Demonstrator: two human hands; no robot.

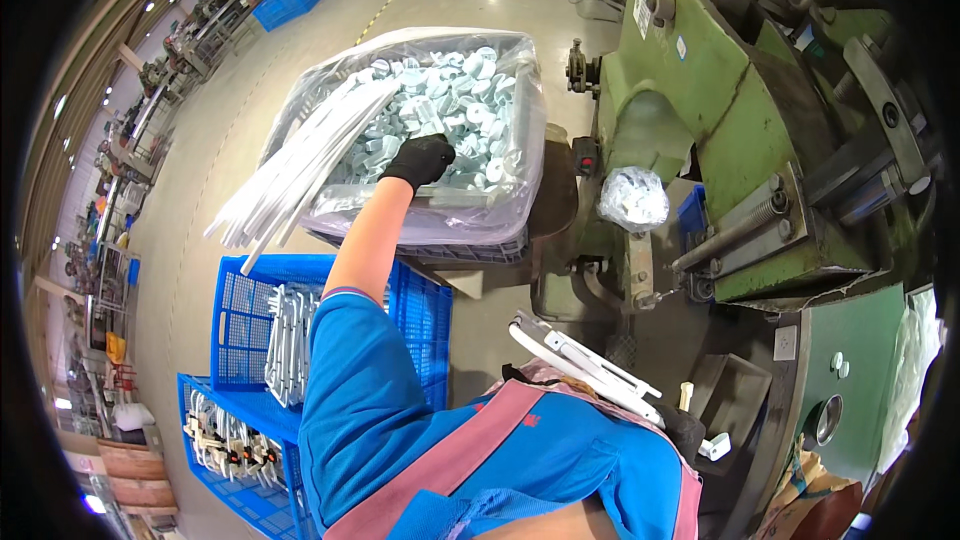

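My left hand (424, 159), in a black glove, reaches into a plastic-lined bin (524, 75). Its fingers are curled down among many small pale blue-white plastic parts (440, 95); what lies in them is hidden. A white jointed metal frame (585, 365) slants in front of my chest. At its lower right end is my right hand (684, 432), dark-gloved and partly covered by my body; it appears to grip the frame, though its fingers hardly show. A small white plastic piece (715, 447) sits beside that hand.
Long white strips (310, 160) lie across the bin's left side. Blue crates (236, 330) with metal frames (287, 340) stand below it. A green press machine (730, 110) rises at right, with a clear plastic-wrapped bundle (634, 199) on it. A green worktop (850, 380) is lower right.
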